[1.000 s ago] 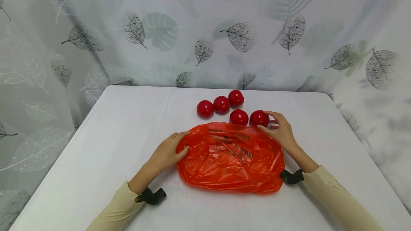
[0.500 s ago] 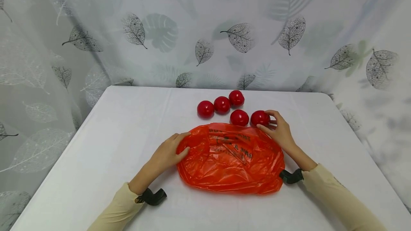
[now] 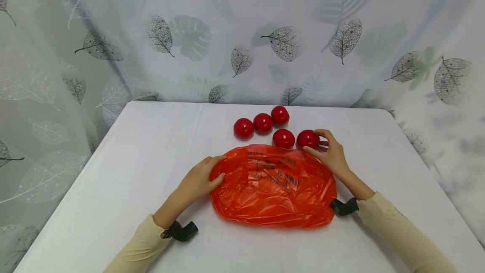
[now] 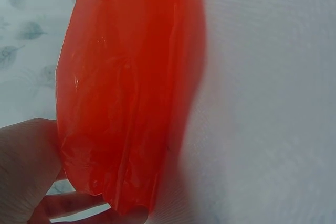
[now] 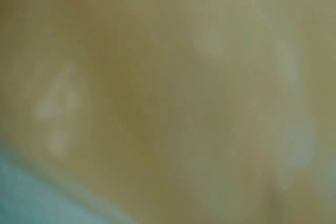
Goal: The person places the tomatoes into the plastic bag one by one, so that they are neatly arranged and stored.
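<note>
In the head view, a crumpled red-orange plastic bag (image 3: 273, 197) with dark print lies mid-table. My left hand (image 3: 201, 180) grips its left end, and the left wrist view shows the thumb at one side of the bag (image 4: 121, 93) with fingers curled beneath. My right hand (image 3: 329, 151) is at the bag's upper right, its fingers and thumb round the right side of a glossy red ball (image 3: 307, 139). Just left of that sits another red ball (image 3: 283, 138), close behind the bag's back edge. The right wrist view is only a close blur.
Behind the bag, three more red balls stand in a slanting row: a left one (image 3: 243, 128), a middle one (image 3: 263, 123) and a far one (image 3: 280, 115). All rest on a white table (image 3: 159, 138). A leaf-print curtain (image 3: 212, 33) hangs behind it.
Almost nothing differs. The whole scene shifts a few pixels in the head view, while both hands keep their places at the bag and the ball.
</note>
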Available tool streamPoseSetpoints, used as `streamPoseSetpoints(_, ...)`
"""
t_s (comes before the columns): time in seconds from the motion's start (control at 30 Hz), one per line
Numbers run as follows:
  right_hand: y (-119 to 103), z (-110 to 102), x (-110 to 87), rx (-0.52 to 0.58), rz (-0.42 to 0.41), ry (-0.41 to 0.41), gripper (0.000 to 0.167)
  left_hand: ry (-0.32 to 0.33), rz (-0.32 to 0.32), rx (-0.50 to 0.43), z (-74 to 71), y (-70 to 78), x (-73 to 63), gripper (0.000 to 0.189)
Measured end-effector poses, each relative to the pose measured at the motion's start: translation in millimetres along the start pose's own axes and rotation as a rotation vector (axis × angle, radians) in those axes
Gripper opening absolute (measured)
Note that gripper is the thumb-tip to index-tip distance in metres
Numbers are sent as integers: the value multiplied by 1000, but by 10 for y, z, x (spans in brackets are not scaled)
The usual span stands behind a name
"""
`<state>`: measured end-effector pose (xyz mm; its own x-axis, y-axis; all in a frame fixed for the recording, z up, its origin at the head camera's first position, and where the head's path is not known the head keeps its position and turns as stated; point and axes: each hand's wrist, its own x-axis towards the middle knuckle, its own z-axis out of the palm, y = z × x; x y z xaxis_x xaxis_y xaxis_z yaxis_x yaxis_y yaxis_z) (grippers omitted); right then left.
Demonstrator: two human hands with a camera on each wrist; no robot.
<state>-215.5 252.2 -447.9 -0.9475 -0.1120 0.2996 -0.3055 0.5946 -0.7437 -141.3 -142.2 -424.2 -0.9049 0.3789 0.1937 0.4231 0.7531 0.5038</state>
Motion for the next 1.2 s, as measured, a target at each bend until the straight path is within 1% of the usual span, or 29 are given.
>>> streamPoseSetpoints(0.3, -10, 2, -40, 27, 44, 43, 58, -12, -9, 1, -8, -4, 0, 50)
streamPoseSetpoints(0.47, -20, -17, -41, 40, 58, 73, 58, -5, 0, -3, 1, -2, 6, 49)
streamPoseSetpoints(0.63, -48, -43, -36, 61, 53, 77, 57, -1, 1, 0, 3, -3, 7, 49)
streamPoseSetpoints(0.83, -93, -95, -51, 74, 32, 113, 57, -9, -7, 4, -8, 13, -1, 49)
streamPoseSetpoints(0.97, -194, -142, -74, 79, 21, 127, 58, -11, -12, 8, -8, 9, -11, 49)
streamPoseSetpoints(1.13, -462, -222, -137, 73, 14, 129, 57, -7, -2, 5, -6, 5, -10, 49)
streamPoseSetpoints(1.2, -535, -244, -159, 75, 14, 125, 57, -5, 0, 4, -10, 8, -10, 48)
